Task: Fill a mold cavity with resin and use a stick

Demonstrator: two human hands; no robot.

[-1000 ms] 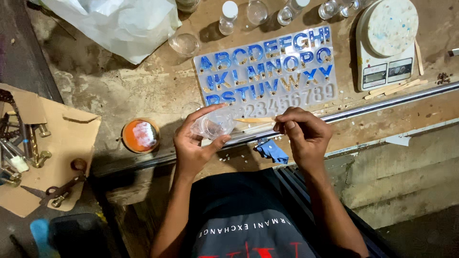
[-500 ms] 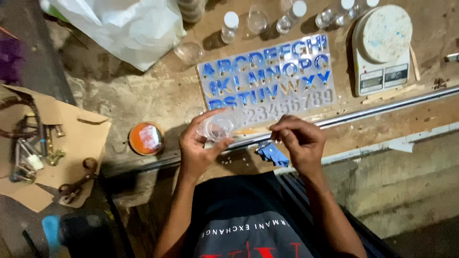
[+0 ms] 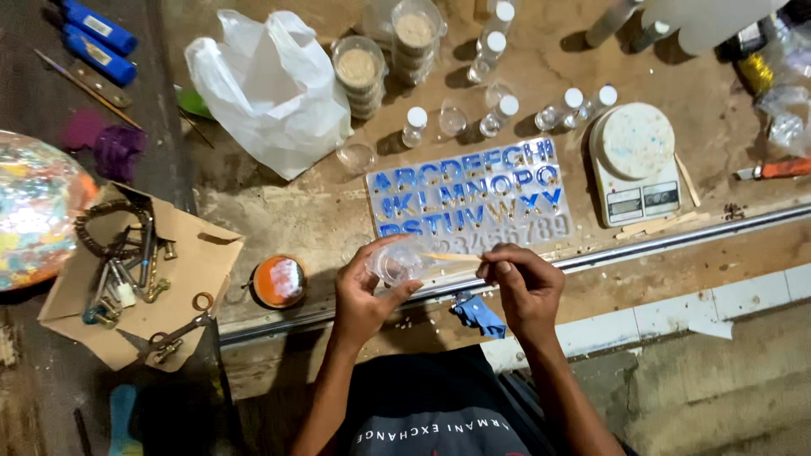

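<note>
The left hand point(image 3: 361, 297) holds a small clear plastic cup point(image 3: 395, 263) tilted on its side, fingers wrapped around its wall, just above the near edge of the tabletop point(image 3: 279, 211); the right hand point(image 3: 525, 285) pinches a thin wooden stick point(image 3: 448, 256) between thumb and fingertips, the stick lying nearly level with its far end reaching into the cup's mouth; both hands hover just in front of a silicone letter mould point(image 3: 473, 198), many of whose letter cavities show blue; to the mould's right stands a small round-topped white scale point(image 3: 635, 165); behind the mould stand several small clear bottles with white caps point(image 3: 507, 110) and two stacks of clear round containers point(image 3: 359, 72) with pale powder; a crumpled white plastic bag point(image 3: 270, 93) lies to the left of them; near the left hand sits a round orange-rimmed tin point(image 3: 279, 281); further left a piece of cardboard point(image 3: 182, 279) bears scissors point(image 3: 169, 342) and small metal parts; a small blue object point(image 3: 477, 312) lies at the tabletop's edge, between the wrists.
</note>
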